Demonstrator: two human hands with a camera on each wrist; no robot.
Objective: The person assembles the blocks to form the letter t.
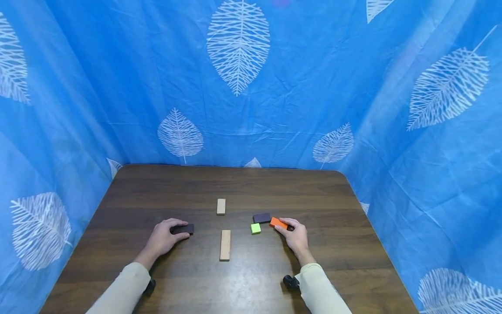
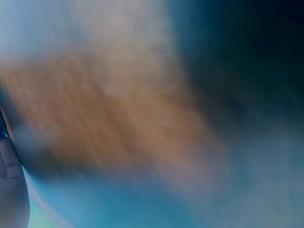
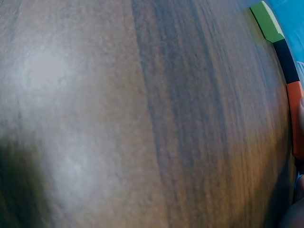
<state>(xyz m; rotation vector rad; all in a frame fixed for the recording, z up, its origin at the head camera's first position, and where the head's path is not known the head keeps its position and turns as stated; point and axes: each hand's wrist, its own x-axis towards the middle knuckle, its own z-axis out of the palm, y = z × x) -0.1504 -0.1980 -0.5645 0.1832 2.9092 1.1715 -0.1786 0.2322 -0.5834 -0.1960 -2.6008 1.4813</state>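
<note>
My left hand (image 1: 166,237) grips a dark rectangular block (image 1: 186,229) between thumb and fingers at the left of the table. In the left wrist view, heavily blurred, only part of that hand (image 2: 12,190) shows at the left edge. On the other side, my right hand (image 1: 296,237) pinches an orange block (image 1: 277,222), its thumb at the near side and fingers at the far side. Beside the orange block lie a second dark block (image 1: 261,218) and a small lime-green block (image 1: 256,228). The right wrist view catches the orange block (image 3: 295,118) at its right edge, with fingertips against it.
Two pale wooden blocks lie between my hands: a short one (image 1: 221,206) farther back and a longer one (image 1: 225,245) nearer. The brown wood-grain table (image 1: 188,183) is enclosed by blue curtains (image 1: 290,87) with white leaf prints at the back and sides.
</note>
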